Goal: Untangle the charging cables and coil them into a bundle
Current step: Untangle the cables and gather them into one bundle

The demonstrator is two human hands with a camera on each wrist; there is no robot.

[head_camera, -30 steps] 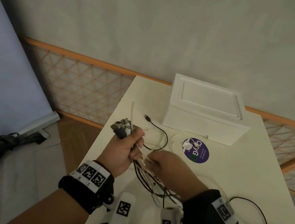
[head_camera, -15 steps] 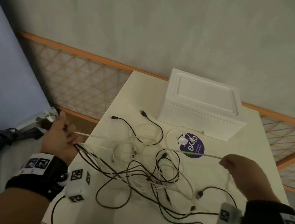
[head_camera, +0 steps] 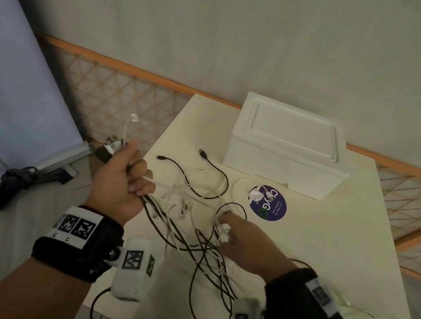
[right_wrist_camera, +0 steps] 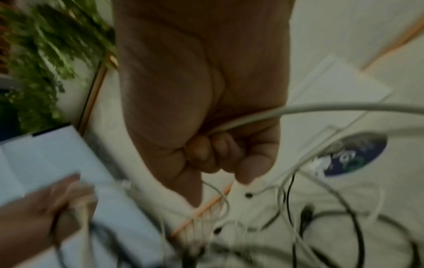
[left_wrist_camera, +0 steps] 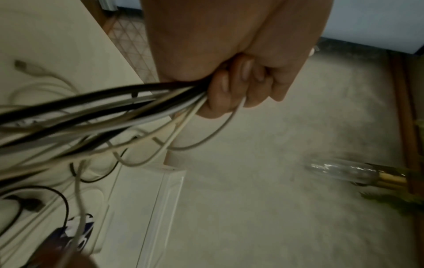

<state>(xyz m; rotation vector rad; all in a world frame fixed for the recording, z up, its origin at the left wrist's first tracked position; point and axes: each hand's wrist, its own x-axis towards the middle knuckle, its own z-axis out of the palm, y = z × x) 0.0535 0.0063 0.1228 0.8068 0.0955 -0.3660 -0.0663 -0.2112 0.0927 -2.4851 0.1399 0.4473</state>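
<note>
1. Working across the table (head_camera: 326, 264), I see the charging cables (head_camera: 191, 229) as a loose mix of black and white strands sprawled over its middle. They run from my left hand to my right, and more trail off the near right edge.
2. The white foam box (head_camera: 286, 155) stands at the far side, with a round purple sticker (head_camera: 269, 203) on the table just in front of it. One white cable end lies on the sticker.
3. My left hand (head_camera: 118, 179) is fisted around a gathered bunch of strands, held off the table's left edge. Plug ends stick out above the fist.
4. My right hand (head_camera: 242, 241) is over the tangle with its fingers curled round a single white cable (right_wrist_camera: 298, 110), as the right wrist view shows.
5. I judge the cables light, limp and fairly slick, so they should slide through a loose grip but snag wherever loops cross. The plugs (head_camera: 110, 146) are the stiff parts and the likely catch points.
6. I would take hold near a plug end and feed the strand through the fingers.
7. Hard to read: the right wrist view is blurred, the crossings under my right hand are hidden, and I cannot count the cables in the left fist.
</note>
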